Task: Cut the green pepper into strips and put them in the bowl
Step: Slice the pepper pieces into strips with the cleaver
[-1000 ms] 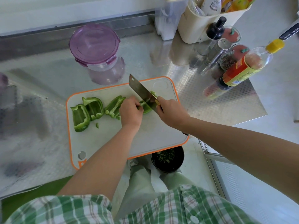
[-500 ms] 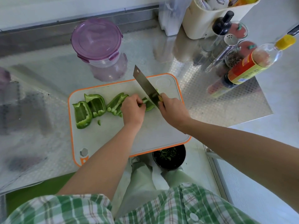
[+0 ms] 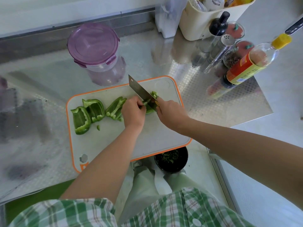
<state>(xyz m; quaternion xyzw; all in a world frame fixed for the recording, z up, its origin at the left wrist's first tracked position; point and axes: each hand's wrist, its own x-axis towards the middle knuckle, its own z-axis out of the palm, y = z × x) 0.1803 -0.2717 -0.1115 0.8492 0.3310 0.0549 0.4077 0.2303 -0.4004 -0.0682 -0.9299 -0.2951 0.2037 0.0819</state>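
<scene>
A white cutting board (image 3: 114, 141) with an orange rim lies on the steel counter. Three large green pepper pieces (image 3: 94, 110) sit on its left half. My left hand (image 3: 133, 111) holds down another pepper piece (image 3: 148, 108) with curled fingers. My right hand (image 3: 170, 112) grips the handle of a cleaver (image 3: 141, 92), whose blade stands on that piece beside my left fingers. A few cut strips (image 3: 154, 95) lie just right of the blade. A dark bowl (image 3: 171, 159) with green bits inside sits below the board's near edge.
A purple-lidded plastic container (image 3: 95, 51) stands behind the board. Bottles, a shaker and jars (image 3: 246, 63) crowd the right back, beside a cream holder (image 3: 213, 18). The counter edge runs along the right of the bowl.
The cleaver has shifted slightly left along the held pepper piece, and my left fingers have drawn back with it. The camera view has drifted a little.
</scene>
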